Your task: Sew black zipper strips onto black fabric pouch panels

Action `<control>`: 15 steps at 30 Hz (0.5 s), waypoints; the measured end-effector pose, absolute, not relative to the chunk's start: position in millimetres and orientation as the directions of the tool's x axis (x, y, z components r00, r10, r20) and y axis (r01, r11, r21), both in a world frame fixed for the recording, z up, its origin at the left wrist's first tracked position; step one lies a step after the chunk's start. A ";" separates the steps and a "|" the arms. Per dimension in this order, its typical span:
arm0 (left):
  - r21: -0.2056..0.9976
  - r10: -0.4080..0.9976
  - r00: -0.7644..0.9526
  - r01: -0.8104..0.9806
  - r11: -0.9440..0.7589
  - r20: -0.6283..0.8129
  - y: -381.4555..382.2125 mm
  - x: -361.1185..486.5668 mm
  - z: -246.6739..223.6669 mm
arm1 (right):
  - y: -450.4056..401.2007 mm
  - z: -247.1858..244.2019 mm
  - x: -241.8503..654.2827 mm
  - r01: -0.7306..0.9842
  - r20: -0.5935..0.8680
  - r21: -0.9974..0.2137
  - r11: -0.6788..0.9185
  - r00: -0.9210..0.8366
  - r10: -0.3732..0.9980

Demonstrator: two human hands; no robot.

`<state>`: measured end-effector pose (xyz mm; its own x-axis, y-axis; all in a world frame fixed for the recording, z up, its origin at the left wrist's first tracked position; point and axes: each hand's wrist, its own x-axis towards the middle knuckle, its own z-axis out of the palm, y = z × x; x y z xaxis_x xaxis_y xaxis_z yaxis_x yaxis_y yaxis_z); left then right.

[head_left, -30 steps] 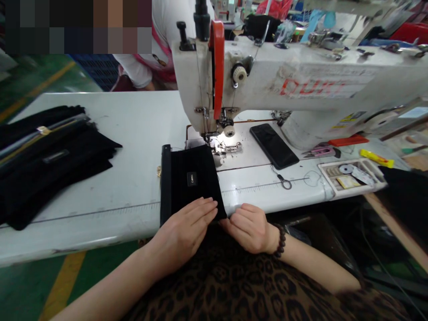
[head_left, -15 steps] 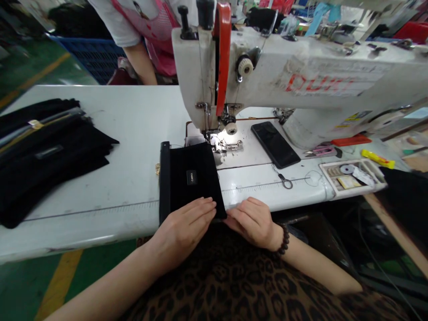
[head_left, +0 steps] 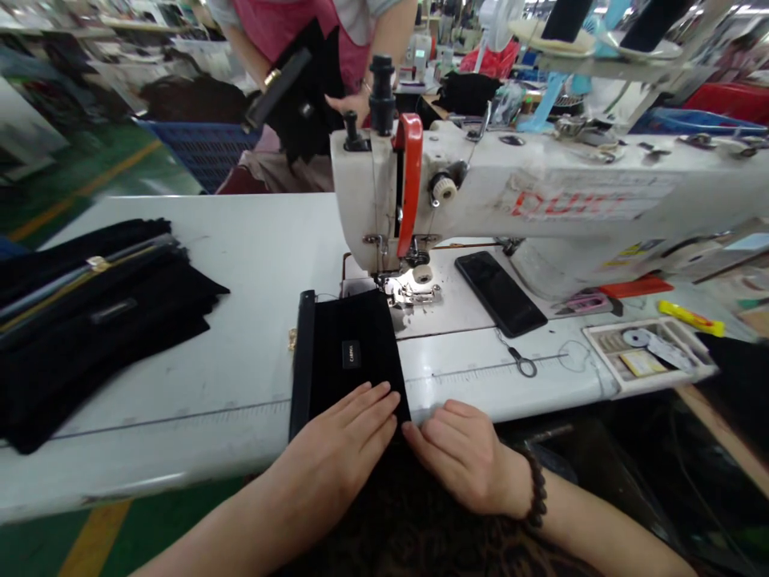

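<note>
Left hand: left hand (head_left: 342, 445) lies flat, palm down, fingers stretched out together on the near end of the black pouch (head_left: 345, 353); pressing, not gripping.
Right hand: right hand (head_left: 460, 457) sits just beside the left at the table edge, fingers loosely curled, fingertips at the pouch's near right corner; whether it pinches the cloth, cannot tell. Dark bead bracelet (head_left: 537, 497) on that wrist.
Black pouch: flat on the white table (head_left: 228, 361), lengthwise toward the sewing machine (head_left: 529, 200); far end just in front of the lit needle area (head_left: 414, 288). Small label at its middle, stiff black strip along its left side, gold-coloured fitting peeking out at the left edge.
Left of table: stack of black pieces (head_left: 90, 312), well apart from the pouch.
Right of needle: dark phone (head_left: 500, 292) lying face up; farther right a small tray of oddments (head_left: 649, 353), a yellow tube (head_left: 690, 318), red and pink tools near the machine base.
Behind machine: another person in a pink apron (head_left: 300, 24) holding a black item.
</note>
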<state>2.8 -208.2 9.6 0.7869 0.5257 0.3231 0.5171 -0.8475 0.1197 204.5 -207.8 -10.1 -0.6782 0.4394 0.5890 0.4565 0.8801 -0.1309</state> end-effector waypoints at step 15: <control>0.641 1.000 0.020 0.767 -0.002 -0.020 -103.7 -68.7 15.0 | -203.4 -10.6 199.8 0.428 0.648 -0.250 0.868 -0.593 0.479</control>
